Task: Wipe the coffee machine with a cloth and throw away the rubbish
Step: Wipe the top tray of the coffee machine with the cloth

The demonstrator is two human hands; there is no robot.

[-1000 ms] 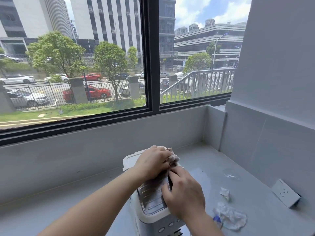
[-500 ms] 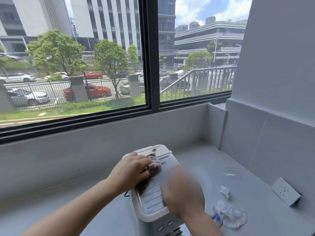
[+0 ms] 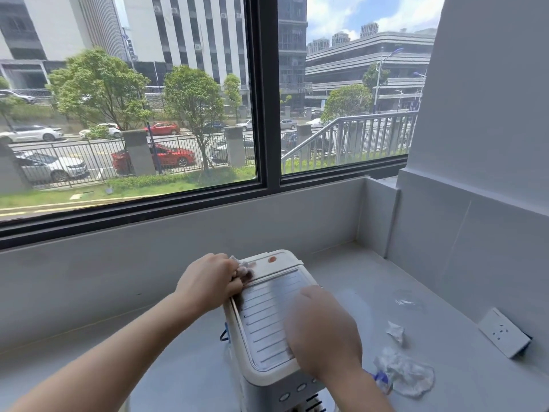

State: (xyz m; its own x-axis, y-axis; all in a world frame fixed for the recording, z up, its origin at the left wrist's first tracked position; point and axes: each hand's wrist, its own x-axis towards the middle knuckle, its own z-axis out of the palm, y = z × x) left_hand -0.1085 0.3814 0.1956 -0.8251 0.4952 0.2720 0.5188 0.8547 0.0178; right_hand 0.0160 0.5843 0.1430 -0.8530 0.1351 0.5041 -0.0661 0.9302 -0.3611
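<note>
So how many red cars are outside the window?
2. The near red car sits behind the fence, partly hidden by a pillar; the far red car is across the road. Trees could hide more.

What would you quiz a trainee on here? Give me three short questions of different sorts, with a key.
1. True or false: the left hand grips the cloth on top of the coffee machine.
2. Where does the crumpled rubbish lie? A: on the counter, right of the machine. B: on the machine's top. C: on the window ledge.
3. Fill in: an orange ___ marks the machine's far lid.
Key: 1 true; 2 A; 3 spot.
</note>
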